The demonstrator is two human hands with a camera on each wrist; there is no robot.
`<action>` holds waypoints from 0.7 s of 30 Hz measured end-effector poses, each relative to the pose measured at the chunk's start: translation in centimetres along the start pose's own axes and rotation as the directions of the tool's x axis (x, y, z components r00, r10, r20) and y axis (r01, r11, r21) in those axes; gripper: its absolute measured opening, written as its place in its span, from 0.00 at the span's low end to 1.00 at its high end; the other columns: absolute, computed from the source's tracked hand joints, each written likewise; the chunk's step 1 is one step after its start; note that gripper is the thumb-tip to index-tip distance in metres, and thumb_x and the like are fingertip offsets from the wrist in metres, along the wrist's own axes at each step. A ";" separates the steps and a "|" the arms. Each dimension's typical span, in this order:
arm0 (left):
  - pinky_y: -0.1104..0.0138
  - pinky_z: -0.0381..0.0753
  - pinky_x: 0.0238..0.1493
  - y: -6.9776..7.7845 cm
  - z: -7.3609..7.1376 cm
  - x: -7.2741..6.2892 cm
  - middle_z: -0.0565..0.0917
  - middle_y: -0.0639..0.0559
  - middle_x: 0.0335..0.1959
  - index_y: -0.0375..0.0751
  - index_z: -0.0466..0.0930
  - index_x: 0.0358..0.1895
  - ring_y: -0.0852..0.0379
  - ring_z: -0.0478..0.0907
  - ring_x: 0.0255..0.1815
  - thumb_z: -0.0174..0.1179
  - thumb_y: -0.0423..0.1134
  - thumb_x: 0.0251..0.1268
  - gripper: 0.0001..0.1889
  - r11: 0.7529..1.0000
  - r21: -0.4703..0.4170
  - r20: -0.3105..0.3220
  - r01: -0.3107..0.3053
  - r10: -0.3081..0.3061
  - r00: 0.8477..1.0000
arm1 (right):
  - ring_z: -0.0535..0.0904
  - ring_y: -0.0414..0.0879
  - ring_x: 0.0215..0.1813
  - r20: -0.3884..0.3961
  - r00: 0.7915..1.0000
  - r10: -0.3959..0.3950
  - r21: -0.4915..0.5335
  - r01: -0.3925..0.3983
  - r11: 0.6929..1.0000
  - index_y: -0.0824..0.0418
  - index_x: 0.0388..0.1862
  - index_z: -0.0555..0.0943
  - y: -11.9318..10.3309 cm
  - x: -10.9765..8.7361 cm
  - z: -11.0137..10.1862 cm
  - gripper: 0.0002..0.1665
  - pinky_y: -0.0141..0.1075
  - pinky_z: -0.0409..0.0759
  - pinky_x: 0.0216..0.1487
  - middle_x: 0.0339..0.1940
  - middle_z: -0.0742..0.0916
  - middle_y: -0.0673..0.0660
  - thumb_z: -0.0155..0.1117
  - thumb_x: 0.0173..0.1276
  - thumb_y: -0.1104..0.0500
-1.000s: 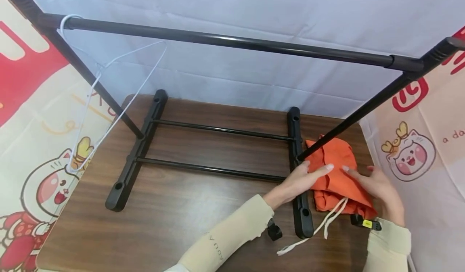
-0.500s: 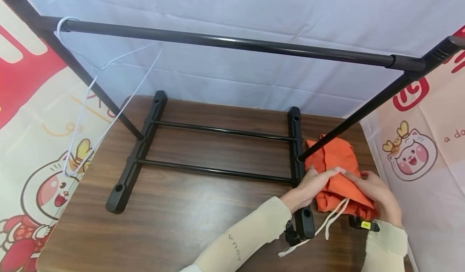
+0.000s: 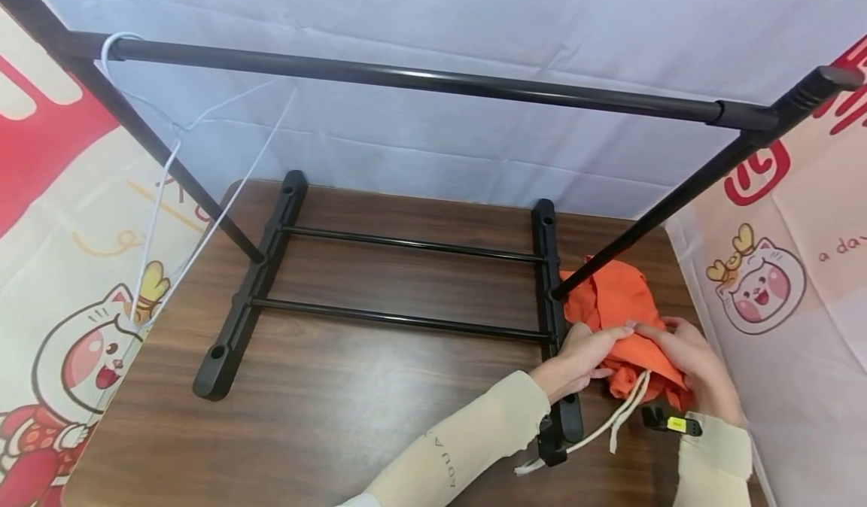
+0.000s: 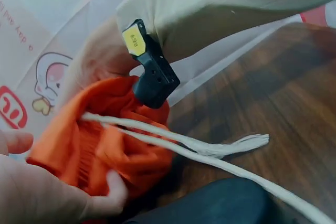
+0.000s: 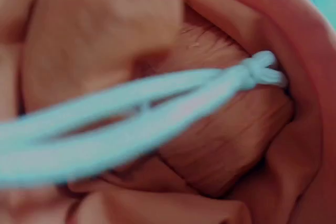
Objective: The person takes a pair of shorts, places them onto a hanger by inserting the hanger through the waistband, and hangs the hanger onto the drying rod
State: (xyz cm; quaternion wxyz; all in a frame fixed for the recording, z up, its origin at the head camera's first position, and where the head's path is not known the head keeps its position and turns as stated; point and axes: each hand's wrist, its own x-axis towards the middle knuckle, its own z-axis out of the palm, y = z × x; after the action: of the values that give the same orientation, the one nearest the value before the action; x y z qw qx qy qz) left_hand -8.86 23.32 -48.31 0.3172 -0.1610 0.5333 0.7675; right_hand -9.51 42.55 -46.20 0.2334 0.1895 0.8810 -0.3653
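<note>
An orange drawstring garment (image 3: 619,296) lies bunched at the table's right end, partly behind the rack's right post. My left hand (image 3: 582,353) grips its left edge, thumb on top. On the opposite side my right hand (image 3: 691,353) holds the cloth, and the two thumb tips come together over it. In the left wrist view, the gathered waistband opening (image 4: 86,153) faces the camera, with cream cords (image 4: 194,153) coming out. The right wrist view is filled by folds of the cloth (image 5: 226,145) and the knotted cord (image 5: 252,72). Fingers under the cloth are hidden.
A black garment rack (image 3: 420,78) stands on the brown wooden table (image 3: 339,417), its right foot (image 3: 547,236) right beside the garment. From the top bar's left end hangs a white hanger (image 3: 162,191). White and printed cloths (image 3: 759,289) surround the table.
My left hand has moved right, bringing its thumb to the right thumb. The garment's near edge is gathered up, its folds looser and more bunched than before.
</note>
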 end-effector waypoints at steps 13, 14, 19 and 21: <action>0.67 0.78 0.28 0.9 -1.7 -0.1 0.85 0.61 0.36 0.57 0.84 0.41 0.60 0.79 0.29 0.72 0.56 0.64 0.12 0.985 0.175 0.209 -0.002 -0.035 0.977 | 0.72 0.23 0.39 -0.133 0.980 -0.150 0.110 0.165 0.980 0.77 0.83 0.39 -1.5 -4.2 1.0 0.51 0.23 0.81 0.38 0.75 0.62 0.81 0.51 0.84 0.47; 0.67 0.79 0.28 1.1 -1.8 -0.3 0.84 0.62 0.36 0.58 0.84 0.42 0.60 0.79 0.29 0.71 0.56 0.64 0.11 0.978 0.206 0.227 -0.026 -0.022 0.974 | 0.72 0.22 0.39 -0.155 0.975 -0.161 0.106 0.179 0.978 0.77 0.84 0.39 -1.7 -4.7 1.1 0.50 0.22 0.81 0.38 0.75 0.62 0.80 0.51 0.84 0.48; 0.67 0.82 0.36 2.0 -2.1 -1.2 0.83 0.67 0.40 0.65 0.84 0.48 0.64 0.81 0.36 0.67 0.56 0.67 0.10 0.939 0.316 0.311 -0.138 0.035 0.950 | 0.73 0.22 0.40 -0.227 0.952 -0.204 0.108 0.233 0.967 0.73 0.85 0.42 -2.2 -6.6 1.4 0.50 0.23 0.82 0.38 0.66 0.73 0.62 0.56 0.83 0.49; 0.68 0.81 0.42 2.2 -2.3 -1.6 0.83 0.68 0.41 0.64 0.84 0.47 0.66 0.80 0.39 0.67 0.56 0.66 0.10 0.919 0.356 0.322 -0.170 0.050 0.946 | 0.74 0.25 0.40 -0.242 0.948 -0.206 0.123 0.241 0.963 0.72 0.85 0.45 -2.4 -7.2 1.6 0.50 0.25 0.83 0.38 0.57 0.76 0.47 0.58 0.82 0.49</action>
State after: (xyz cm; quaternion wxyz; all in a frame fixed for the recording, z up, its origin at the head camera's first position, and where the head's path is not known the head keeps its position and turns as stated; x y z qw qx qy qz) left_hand -9.38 20.17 -46.67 0.3769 0.0547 0.6240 0.6824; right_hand -4.35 38.65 -41.91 0.0732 0.1460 0.8874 -0.4311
